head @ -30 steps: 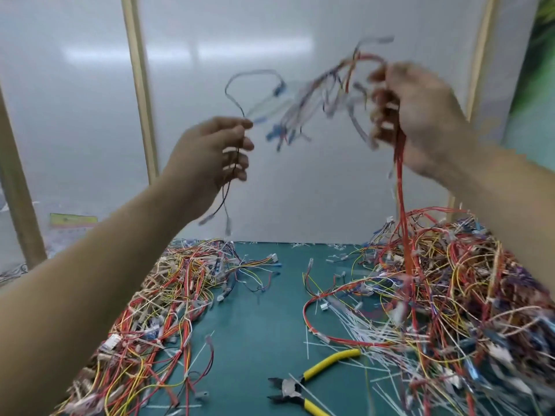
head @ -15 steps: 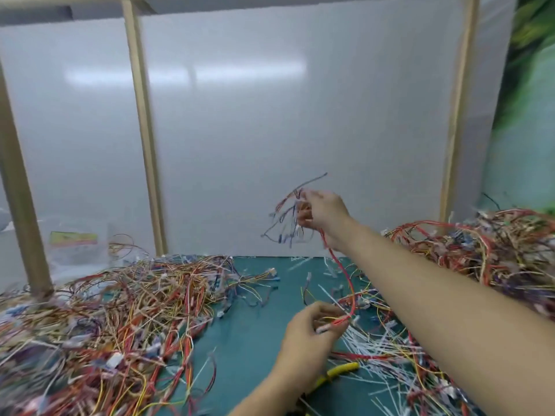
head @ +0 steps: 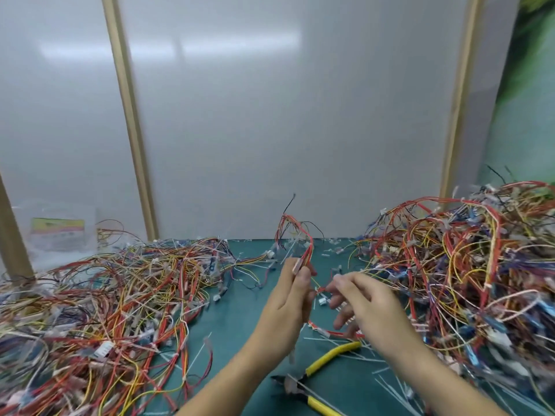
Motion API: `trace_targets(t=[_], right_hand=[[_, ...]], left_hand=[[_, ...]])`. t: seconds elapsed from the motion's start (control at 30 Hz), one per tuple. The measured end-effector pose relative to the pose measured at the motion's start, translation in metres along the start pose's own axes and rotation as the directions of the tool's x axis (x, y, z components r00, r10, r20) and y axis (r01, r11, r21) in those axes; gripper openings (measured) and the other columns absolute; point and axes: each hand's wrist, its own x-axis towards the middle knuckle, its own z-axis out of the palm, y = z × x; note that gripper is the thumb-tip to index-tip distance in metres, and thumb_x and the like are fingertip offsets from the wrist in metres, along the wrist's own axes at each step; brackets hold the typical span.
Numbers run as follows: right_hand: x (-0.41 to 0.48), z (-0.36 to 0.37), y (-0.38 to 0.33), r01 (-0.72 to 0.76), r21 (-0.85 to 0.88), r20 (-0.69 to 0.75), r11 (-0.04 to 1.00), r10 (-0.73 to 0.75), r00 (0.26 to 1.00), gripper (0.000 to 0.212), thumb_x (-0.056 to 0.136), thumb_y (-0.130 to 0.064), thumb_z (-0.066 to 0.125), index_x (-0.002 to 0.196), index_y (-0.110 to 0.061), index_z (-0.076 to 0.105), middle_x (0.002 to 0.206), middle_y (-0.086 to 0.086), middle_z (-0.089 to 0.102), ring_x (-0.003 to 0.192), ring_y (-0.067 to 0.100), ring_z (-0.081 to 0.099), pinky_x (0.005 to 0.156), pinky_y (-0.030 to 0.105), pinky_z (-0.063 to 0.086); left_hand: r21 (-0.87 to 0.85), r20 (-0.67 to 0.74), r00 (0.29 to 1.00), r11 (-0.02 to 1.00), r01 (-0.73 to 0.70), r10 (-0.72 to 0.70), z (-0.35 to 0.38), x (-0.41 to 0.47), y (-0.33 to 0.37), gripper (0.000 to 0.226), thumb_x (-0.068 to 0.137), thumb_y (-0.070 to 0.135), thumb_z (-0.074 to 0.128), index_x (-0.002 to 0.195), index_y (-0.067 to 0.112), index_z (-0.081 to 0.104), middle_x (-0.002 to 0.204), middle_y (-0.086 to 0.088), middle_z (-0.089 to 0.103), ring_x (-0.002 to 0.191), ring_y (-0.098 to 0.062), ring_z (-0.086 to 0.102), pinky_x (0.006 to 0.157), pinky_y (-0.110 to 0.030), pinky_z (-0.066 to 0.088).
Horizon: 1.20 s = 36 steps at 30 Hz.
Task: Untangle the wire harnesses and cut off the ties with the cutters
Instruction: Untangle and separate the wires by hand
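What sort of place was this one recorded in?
Probably a workshop bench for wiring work: heaps of wire harnesses on a green mat, yellow-handled cutters, and cut ties strewn about.

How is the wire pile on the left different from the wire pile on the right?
The left pile lies low and spread out; the right pile heaps up much higher. The right pile shows more blue wires; the left pile looks mostly red, yellow and orange. Both are tangled wires with small white plugs, lying on the green mat.
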Motion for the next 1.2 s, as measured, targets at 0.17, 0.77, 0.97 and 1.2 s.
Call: trace_targets(t=[0.17,0.77,0.97,1.2], right_hand=[[-0.004,0.000,0.011,-0.038,0.160,0.010,0.986,0.037,0.999,0.024,0.100,-0.030,0.055,0.092,-0.019,0.074,0.086,0.006,0.071,0.068,0.019,0.066,0.055,0.033,0.055],[-0.014,-0.001,0.020,0.147,-0.053,0.063,0.988,-0.144,0.988,0.018,0.094,-0.031,0.065,0.109,-0.031,0.075,0.083,0.004,0.074,0.074,0.015,0.068,0.062,0.028,0.058],[-0.011,-0.002,0.026,0.295,-0.341,0.167,0.893,-0.251,0.953,0.021,0.099,-0.015,0.057,0.109,-0.024,0.073,0.095,-0.010,0.064,0.091,0.008,0.063,0.071,0.023,0.051],[-0.012,-0.003,0.020,0.296,-0.266,0.130,0.918,-0.270,0.954,0.021,0.099,-0.020,0.058,0.083,-0.027,0.068,0.073,-0.004,0.063,0.070,0.005,0.060,0.066,0.025,0.047]], left_hand=[[0.274,0.169,0.975,0.943,-0.186,0.143,0.009,-0.004,-0.024,0.022,0.102,0.044,0.043,0.107,0.035,0.062,0.099,0.010,0.057,0.099,-0.012,0.057,0.086,-0.020,0.044],[0.182,0.109,0.993,0.981,-0.068,0.048,-0.001,-0.008,-0.010,0.030,0.085,0.047,0.065,0.089,0.017,0.067,0.076,-0.001,0.066,0.072,-0.011,0.056,0.067,-0.029,0.047],[0.049,0.091,0.996,0.999,-0.011,0.007,-0.010,-0.003,-0.009,0.018,0.093,0.021,0.065,0.083,0.005,0.068,0.063,0.001,0.058,0.058,-0.012,0.050,0.058,-0.018,0.039],[-0.164,0.106,0.985,0.974,0.154,-0.138,-0.006,-0.003,-0.008,0.021,0.084,0.022,0.053,0.069,0.014,0.065,0.070,-0.008,0.060,0.064,-0.021,0.049,0.060,-0.026,0.045]])
